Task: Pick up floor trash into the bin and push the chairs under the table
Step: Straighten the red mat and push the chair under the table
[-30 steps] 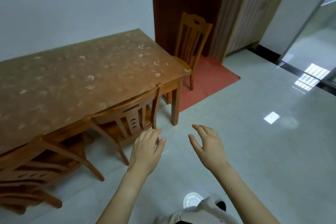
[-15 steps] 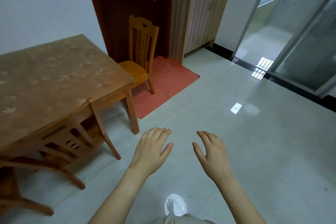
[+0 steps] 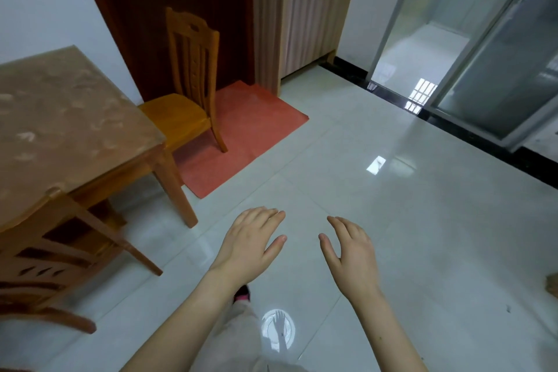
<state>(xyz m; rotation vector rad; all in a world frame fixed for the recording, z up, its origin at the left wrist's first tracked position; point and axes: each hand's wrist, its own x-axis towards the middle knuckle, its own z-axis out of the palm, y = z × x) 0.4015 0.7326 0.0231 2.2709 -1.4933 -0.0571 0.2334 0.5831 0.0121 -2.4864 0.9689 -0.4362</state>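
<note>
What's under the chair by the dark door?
The chair stands with its back legs on a red floor mat, which runs under it toward the wooden table. The seat and the table corner hide the floor below, so I can't tell what lies there.

Floor (image 3: 392, 220): pale grey glossy tiles, reflecting window light and a round ceiling lamp. Standing on it: a rectangular wooden counter (image 3: 60, 118) with a mottled brown top under a clear cover, nothing visible on the top; a honey-coloured wooden chair with a slatted back (image 3: 184, 93) at the counter's far end, its seat only partly under the top, its legs on a flat red-orange rectangular mat (image 3: 241, 136) laid before a dark door; a second wooden chair (image 3: 45, 254) tucked under the counter's near side.
</note>
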